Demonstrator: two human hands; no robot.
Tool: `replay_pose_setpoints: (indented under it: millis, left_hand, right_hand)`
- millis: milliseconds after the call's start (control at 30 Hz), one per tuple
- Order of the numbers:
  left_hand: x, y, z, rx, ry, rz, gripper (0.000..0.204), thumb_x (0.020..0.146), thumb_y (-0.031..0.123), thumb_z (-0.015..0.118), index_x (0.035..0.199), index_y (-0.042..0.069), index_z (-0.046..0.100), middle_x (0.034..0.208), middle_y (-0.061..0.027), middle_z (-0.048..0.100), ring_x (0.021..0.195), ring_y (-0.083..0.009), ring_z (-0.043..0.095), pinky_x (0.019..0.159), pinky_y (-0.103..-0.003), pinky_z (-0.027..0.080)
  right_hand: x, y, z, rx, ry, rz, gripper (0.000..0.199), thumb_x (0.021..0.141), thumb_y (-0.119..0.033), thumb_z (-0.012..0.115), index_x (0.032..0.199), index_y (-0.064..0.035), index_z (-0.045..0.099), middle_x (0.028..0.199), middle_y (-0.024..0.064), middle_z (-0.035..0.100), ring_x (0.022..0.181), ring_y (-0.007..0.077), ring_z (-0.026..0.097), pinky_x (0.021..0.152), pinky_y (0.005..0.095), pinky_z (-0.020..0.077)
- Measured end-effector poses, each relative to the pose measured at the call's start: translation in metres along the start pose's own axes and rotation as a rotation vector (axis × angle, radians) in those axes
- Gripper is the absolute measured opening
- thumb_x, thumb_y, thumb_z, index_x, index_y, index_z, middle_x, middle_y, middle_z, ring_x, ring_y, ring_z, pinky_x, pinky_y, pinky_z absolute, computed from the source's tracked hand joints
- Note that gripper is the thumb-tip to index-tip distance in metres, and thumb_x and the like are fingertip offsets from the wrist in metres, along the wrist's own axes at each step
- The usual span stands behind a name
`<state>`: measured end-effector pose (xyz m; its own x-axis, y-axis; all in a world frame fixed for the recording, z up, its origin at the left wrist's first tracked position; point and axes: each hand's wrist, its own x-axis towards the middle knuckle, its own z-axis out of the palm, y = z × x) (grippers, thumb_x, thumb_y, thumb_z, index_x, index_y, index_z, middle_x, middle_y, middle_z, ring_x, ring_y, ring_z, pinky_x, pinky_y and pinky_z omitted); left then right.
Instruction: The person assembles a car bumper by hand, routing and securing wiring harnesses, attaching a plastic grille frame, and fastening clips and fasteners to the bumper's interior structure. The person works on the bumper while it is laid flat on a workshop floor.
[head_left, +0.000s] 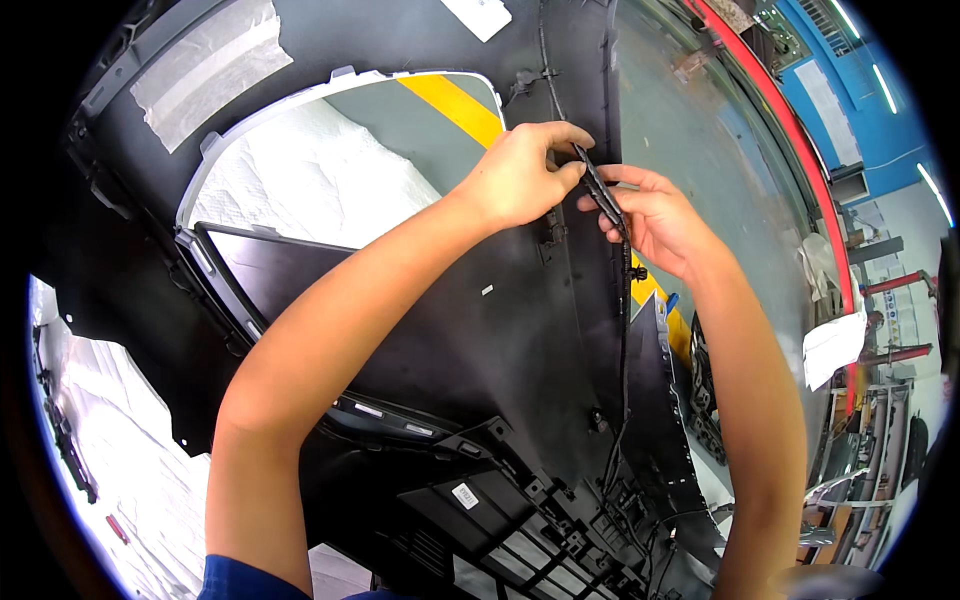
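Note:
A large black car bumper (500, 330), inner side up, spreads out below me. A thin black wiring harness (626, 370) runs along its right part. My left hand (525, 175) pinches the harness's thicker black section (600, 192) between thumb and forefinger at its upper end. Lower on that same section, my right hand (652, 215) grips it with thumb and fingers, some of them behind it. This piece slants down to the right, held near the bumper's edge. Just below my right hand a small black clip (637, 273) sits on the harness.
White padded sheeting (130, 440) lies under the bumper and shows through its large opening, rimmed in grey (215, 145). A black grille part (470, 500) is at the bottom. Yellow floor stripes (455, 105), a red post (780, 90) and loaded shelving (865, 480) stand beyond.

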<state>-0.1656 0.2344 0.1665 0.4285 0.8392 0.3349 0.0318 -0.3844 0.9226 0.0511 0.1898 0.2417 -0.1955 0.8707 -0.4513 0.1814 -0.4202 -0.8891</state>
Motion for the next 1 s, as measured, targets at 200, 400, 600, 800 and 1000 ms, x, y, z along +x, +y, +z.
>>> replay_pose_setpoints:
  millis: [200,400,600,800,1000]
  left_hand:
    - [-0.001,0.000,-0.011,0.081,-0.013,-0.028,0.040,0.092,0.002,0.063,0.132,-0.003,0.065,0.108,-0.0168,0.076,0.090,-0.0209,0.076,0.077,-0.034,0.059]
    - [0.003,-0.014,-0.016,-0.070,0.054,-0.052,0.042,0.092,0.001,0.058,0.132,-0.009,0.065,0.109,-0.0194,0.075,0.093,-0.0218,0.074,0.084,-0.033,0.059]
    - [0.003,-0.003,-0.021,-0.340,0.042,-0.198,0.043,0.095,0.007,0.060,0.135,-0.007,0.066,0.116,-0.0185,0.074,0.105,-0.0223,0.072,0.092,-0.033,0.059]
    - [0.006,-0.008,-0.031,0.084,-0.129,-0.038,0.052,0.094,0.007,0.054,0.143,-0.006,0.059,0.128,-0.0220,0.072,0.117,-0.0231,0.071,0.100,-0.034,0.055]
    - [0.023,0.015,-0.016,-0.213,-0.212,-0.075,0.060,0.089,0.010,0.058,0.148,0.000,0.057,0.136,-0.0247,0.068,0.124,-0.0311,0.068,0.106,-0.037,0.051]
  right_hand:
    - [0.019,0.012,0.038,0.016,-0.053,-0.043,0.060,0.100,-0.003,0.063,0.156,-0.0064,0.042,0.122,0.0115,0.069,0.099,0.0200,0.069,0.085,0.0360,0.0578]
    - [0.049,0.020,0.038,-0.716,0.073,-0.296,0.044,0.092,0.015,0.048,0.133,0.0012,0.059,0.106,0.0114,0.068,0.088,0.0186,0.069,0.078,0.0332,0.0576]
    - [0.034,0.020,0.049,-0.479,0.775,-0.517,0.025,0.095,0.007,0.055,0.116,0.0046,0.067,0.102,0.0124,0.069,0.081,0.0172,0.070,0.064,0.0308,0.0574]
    - [-0.042,0.028,0.155,-0.149,0.324,-0.224,0.036,0.103,-0.009,0.064,0.133,0.0093,0.057,0.113,0.0197,0.071,0.087,0.0234,0.076,0.059,0.0309,0.0603]
    - [0.033,0.089,0.114,0.456,0.676,-0.403,0.051,0.101,-0.016,0.073,0.142,0.0065,0.051,0.110,0.0108,0.068,0.090,0.0193,0.070,0.076,0.0320,0.0598]
